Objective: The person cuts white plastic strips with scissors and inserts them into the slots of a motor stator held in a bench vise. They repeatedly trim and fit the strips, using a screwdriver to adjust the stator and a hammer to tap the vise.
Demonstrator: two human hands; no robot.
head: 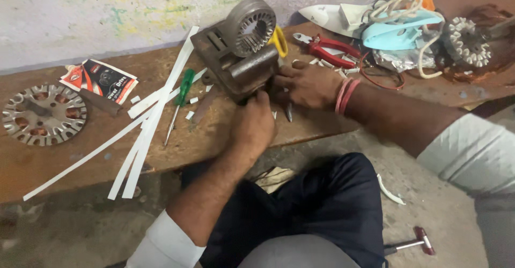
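A brown metal bench vise (pixel 230 59) stands on the wooden bench (pixel 80 161), and a round slotted motor stator (pixel 248 27) sits upright on top of it. My left hand (pixel 253 126) is closed against the vise's front lower edge. What its fingers grip is hidden. My right hand (pixel 307 83), with red bands at the wrist, rests on the bench against the vise's right side, fingers curled. A yellow-handled tool (pixel 279 40) pokes out behind the vise.
Long white paper strips (pixel 155 112) and a green screwdriver (pixel 181 96) lie left of the vise. A flat stator plate (pixel 43 112) and a red packet (pixel 99 80) sit far left. Red pliers (pixel 330 48), a clothes iron (pixel 397 29) and a wound stator (pixel 469 42) crowd the right. A hammer (pixel 413 242) lies on the floor.
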